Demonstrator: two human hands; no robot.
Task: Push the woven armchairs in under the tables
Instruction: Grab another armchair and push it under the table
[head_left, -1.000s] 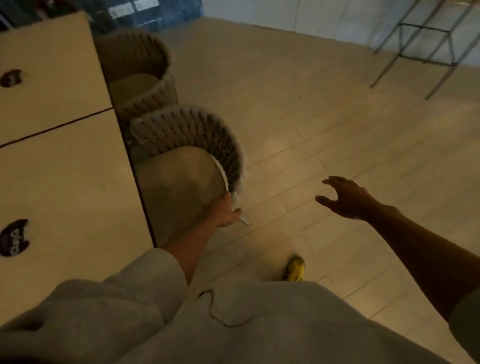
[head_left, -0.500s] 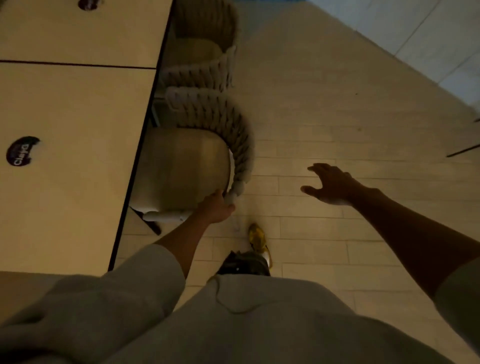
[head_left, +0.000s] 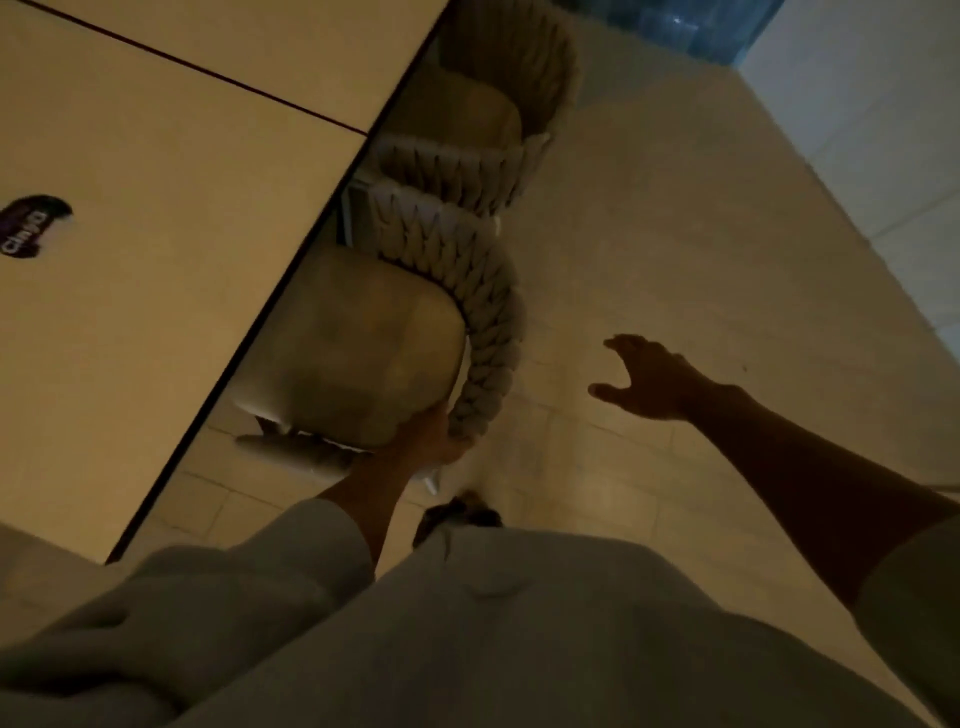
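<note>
A woven armchair (head_left: 467, 291) with a beige seat cushion stands beside the light wooden table (head_left: 171, 249), its seat partly under the table's dark edge. My left hand (head_left: 428, 434) grips the near end of its woven armrest. A second woven armchair (head_left: 498, 104) sits just beyond it, also tucked against the table. My right hand (head_left: 647, 379) hovers over the floor to the right of the chair, fingers spread, holding nothing.
The tabletop carries a dark round sticker (head_left: 34, 223) and a seam line between two tables. Pale tiled floor (head_left: 701, 234) stretches to the right up to a white wall (head_left: 883, 104). My shoe (head_left: 460, 512) shows below the chair.
The view has swung and tilted, and I have stepped closer. The near armchair's seat has slid further under the table edge while my left hand keeps its grip. My right hand stays raised and spread.
</note>
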